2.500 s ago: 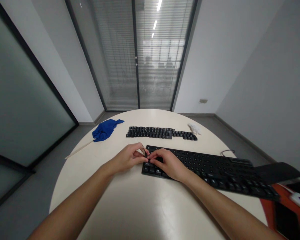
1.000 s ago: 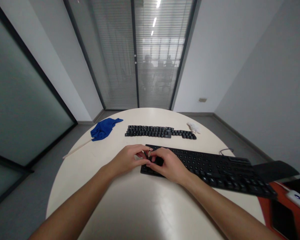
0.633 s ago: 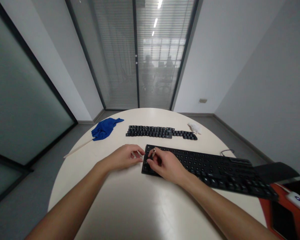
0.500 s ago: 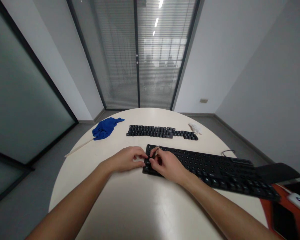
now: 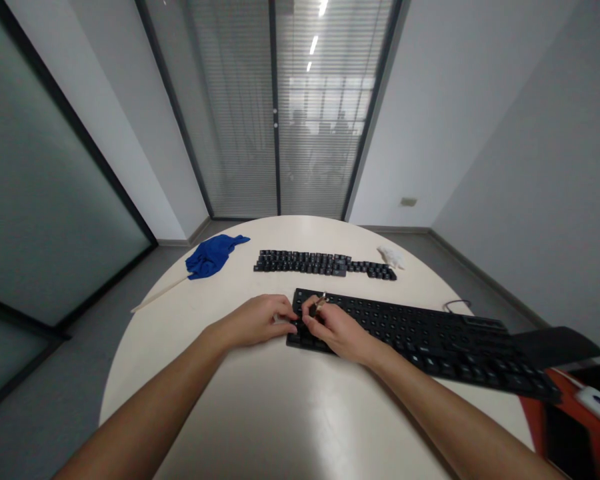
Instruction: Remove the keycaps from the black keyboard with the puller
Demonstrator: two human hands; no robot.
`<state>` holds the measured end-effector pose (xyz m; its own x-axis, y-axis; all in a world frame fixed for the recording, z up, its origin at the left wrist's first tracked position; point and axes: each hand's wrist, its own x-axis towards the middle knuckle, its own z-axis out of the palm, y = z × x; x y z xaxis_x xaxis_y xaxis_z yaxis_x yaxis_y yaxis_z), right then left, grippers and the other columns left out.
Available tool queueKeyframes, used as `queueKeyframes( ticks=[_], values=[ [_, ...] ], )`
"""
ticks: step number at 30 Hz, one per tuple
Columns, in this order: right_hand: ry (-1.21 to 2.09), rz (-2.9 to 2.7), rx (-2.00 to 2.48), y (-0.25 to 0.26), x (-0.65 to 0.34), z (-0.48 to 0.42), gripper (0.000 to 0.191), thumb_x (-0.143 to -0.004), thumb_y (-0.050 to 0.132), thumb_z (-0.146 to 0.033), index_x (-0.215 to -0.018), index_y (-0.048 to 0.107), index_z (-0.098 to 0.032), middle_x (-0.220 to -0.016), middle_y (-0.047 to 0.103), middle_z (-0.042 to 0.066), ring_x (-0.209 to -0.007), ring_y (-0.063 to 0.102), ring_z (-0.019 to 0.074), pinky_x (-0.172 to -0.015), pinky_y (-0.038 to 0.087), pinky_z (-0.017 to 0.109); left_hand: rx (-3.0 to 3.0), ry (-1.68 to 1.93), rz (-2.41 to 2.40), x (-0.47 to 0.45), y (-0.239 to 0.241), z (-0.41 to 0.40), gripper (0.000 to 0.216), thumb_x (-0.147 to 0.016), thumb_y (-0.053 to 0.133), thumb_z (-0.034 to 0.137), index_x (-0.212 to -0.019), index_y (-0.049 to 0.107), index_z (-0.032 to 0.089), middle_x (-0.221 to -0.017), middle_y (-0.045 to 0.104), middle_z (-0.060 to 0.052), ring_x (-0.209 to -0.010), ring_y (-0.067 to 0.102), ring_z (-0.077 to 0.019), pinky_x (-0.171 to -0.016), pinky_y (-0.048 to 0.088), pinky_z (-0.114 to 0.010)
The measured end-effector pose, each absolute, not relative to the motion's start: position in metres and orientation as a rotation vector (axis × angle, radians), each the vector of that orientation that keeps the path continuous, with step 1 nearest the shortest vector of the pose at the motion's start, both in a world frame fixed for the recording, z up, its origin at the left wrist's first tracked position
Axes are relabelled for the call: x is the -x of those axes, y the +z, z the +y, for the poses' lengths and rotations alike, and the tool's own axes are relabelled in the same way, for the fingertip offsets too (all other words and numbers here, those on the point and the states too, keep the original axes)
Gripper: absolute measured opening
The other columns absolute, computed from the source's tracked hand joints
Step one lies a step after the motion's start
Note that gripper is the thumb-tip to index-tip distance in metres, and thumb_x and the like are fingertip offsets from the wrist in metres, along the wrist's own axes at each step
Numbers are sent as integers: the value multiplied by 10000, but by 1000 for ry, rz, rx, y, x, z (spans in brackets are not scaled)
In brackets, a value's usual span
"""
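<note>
A long black keyboard (image 5: 380,319) lies across the right half of the white round table. At its left end, my left hand (image 5: 265,319) has its thumb and fingers bent together against the edge and keys. My right hand (image 5: 343,333) is just beside it, over the leftmost keys, its fingers closed round a small metallic tool (image 5: 323,301). Only the upper end of that tool shows; its tip is hidden by the fingers. Beyond the keyboard, several loose black keycaps (image 5: 300,263) stand in rows on the tabletop.
A blue cloth (image 5: 213,256) with a pale stick (image 5: 160,295) lies at the left. White crumpled material (image 5: 391,257) sits at the back right. Near the keyboard's right end are a dark flat object (image 5: 555,345), a phone (image 5: 567,440) and a white device (image 5: 599,405) on a red surface.
My right hand has shifted slightly right and up from the leftmost keys, and more of the metallic tool shows. My left fingertips have moved a little to the right. The keyboard has stayed put.
</note>
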<state>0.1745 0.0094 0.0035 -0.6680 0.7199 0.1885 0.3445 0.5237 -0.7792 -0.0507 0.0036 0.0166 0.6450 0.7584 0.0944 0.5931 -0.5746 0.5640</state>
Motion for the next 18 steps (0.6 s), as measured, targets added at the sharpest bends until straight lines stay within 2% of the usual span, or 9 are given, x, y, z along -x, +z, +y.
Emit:
queueKeyframes(
  ticks=[6,11,18],
  values=[
    [958,-2310,874,6,-174,9,136,-963,440,-276,-883,521,-203,-772,509,-9,-699,474,148,-685,388,253,-2379,506,1075,45,13,3,184,-903,607,321,-950,742,205,-888,668,-40,-778,616,-153,-719,461,-242],
    [924,-2221,879,6,-177,9,155,-980,409,-276,-886,505,-197,-822,522,4,-750,490,152,-736,395,265,-2360,524,1143,43,16,0,188,-900,617,327,-980,724,194,-880,712,-36,-742,635,-154,-695,454,-239],
    [932,-2087,890,6,-178,9,196,-985,430,-325,-896,534,-185,-805,536,1,-722,498,145,-718,402,263,-2393,611,1229,37,17,-2,198,-909,596,307,-1011,719,191,-878,728,-43,-737,646,-161,-693,468,-251]
  ],
)
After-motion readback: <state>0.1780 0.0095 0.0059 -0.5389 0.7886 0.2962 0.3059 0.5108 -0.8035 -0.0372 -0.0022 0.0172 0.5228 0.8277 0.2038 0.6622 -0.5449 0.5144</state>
